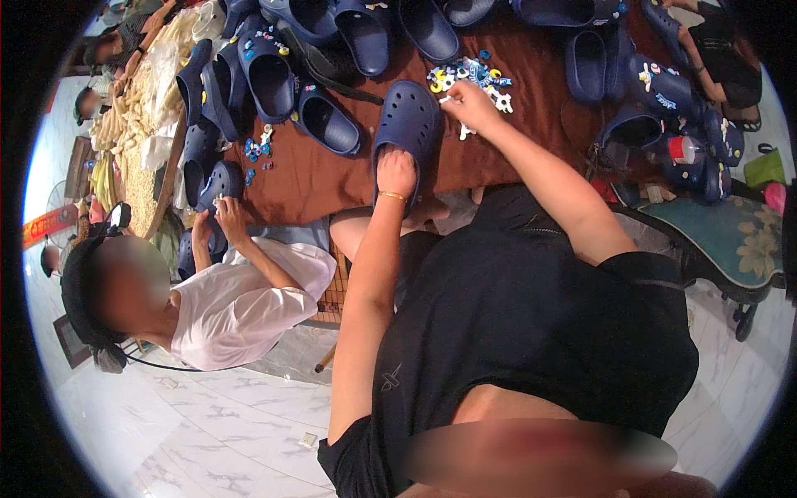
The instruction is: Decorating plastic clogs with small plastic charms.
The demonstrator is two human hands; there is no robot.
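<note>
1. The navy clog (pixel 409 114) is surrounding the left hand (pixel 396 173), hiding its fingers; their grip I cannot tell.
2. The right hand (pixel 471 108) is pinching a white charm (pixel 449 100), loose charms (pixel 470 75) lying just beyond its fingers.
3. A slack pinch could be risking a drop among them.

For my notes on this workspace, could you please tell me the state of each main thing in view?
Held clog: visible top holes unfilled
Left hand: in the held clog's opening, fingers hidden
Right hand: pinching a small white piece
Charm pile: loose, spread on the brown cloth
Clog at far right: charms attached on top
</note>
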